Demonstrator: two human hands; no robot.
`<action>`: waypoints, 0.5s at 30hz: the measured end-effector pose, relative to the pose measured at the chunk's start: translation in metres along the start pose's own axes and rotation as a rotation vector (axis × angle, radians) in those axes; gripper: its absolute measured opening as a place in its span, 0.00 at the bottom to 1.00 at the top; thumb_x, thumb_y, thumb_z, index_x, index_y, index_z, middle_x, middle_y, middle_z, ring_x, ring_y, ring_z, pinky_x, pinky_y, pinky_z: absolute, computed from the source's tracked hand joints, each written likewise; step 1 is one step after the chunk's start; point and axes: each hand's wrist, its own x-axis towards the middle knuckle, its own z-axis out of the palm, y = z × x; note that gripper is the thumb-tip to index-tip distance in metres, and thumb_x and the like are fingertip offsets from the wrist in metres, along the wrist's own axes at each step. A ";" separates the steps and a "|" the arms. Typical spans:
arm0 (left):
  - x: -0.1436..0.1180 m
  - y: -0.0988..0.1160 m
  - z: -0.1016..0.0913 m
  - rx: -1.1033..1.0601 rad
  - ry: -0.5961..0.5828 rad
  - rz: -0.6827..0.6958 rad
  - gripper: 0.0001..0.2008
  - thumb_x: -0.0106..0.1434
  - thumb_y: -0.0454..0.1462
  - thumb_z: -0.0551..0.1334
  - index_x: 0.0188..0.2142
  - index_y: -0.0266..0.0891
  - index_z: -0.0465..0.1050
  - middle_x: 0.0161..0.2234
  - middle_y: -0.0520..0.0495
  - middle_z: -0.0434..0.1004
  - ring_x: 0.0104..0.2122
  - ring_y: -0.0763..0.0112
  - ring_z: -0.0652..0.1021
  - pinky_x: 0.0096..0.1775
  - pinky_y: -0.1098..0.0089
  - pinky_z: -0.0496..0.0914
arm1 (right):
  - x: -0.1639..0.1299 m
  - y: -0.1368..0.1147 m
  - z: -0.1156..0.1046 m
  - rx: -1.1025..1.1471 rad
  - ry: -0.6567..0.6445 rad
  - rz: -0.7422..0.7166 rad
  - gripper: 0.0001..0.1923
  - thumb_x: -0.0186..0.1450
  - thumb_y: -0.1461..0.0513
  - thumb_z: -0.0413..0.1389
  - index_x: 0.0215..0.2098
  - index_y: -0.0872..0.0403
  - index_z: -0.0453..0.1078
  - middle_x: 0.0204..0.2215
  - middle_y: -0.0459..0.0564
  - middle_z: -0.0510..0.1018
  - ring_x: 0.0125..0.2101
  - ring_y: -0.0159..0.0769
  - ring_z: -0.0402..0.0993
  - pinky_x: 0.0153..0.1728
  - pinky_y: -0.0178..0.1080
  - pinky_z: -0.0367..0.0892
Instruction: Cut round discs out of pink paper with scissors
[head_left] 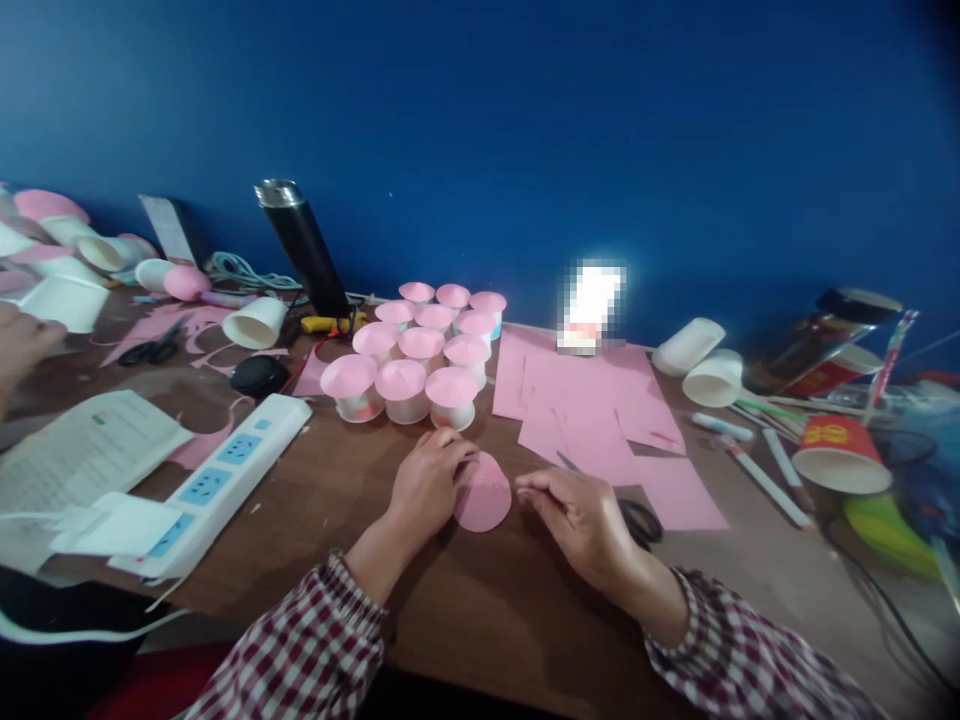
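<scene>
A round piece of pink paper (486,495) lies at the front middle of the brown table. My left hand (429,484) is closed on its upper left edge. Just off the disc's right side, my right hand (581,515) has its fingertips pinched together; whatever is between them, if anything, is too small to make out. Dark-handled scissors (642,522) lie partly hidden behind that hand. Beyond both hands stand several paper cups topped with shallow pink paper cones (451,388), grouped in rows.
Pink paper sheets (585,385) lie behind my right hand, near a bright phone-like screen (592,305). A white power strip (225,470), black bottle (304,250) and another person's hand (26,345) are leftward. Rightward are a red cup (841,445), pens (766,482) and a jar (821,335).
</scene>
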 end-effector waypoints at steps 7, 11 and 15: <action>0.000 0.001 -0.001 0.030 -0.012 -0.004 0.10 0.62 0.33 0.56 0.40 0.41 0.74 0.38 0.46 0.72 0.40 0.65 0.71 0.41 0.67 0.67 | 0.007 -0.007 0.012 -0.207 -0.295 -0.335 0.39 0.64 0.40 0.40 0.57 0.62 0.61 0.53 0.64 0.70 0.54 0.49 0.64 0.54 0.50 0.58; -0.001 0.003 0.000 0.072 0.011 -0.013 0.09 0.61 0.33 0.57 0.39 0.41 0.74 0.38 0.46 0.72 0.40 0.65 0.71 0.43 0.67 0.67 | 0.001 0.003 0.018 -0.289 -0.474 -0.409 0.51 0.58 0.35 0.41 0.66 0.64 0.43 0.64 0.63 0.50 0.63 0.49 0.43 0.61 0.54 0.39; 0.000 0.005 0.000 0.090 0.025 -0.016 0.08 0.62 0.37 0.57 0.37 0.41 0.74 0.37 0.46 0.72 0.39 0.64 0.72 0.41 0.66 0.67 | -0.013 0.007 0.006 -0.347 -0.488 -0.350 0.54 0.56 0.34 0.41 0.66 0.64 0.42 0.63 0.64 0.52 0.63 0.51 0.45 0.61 0.57 0.40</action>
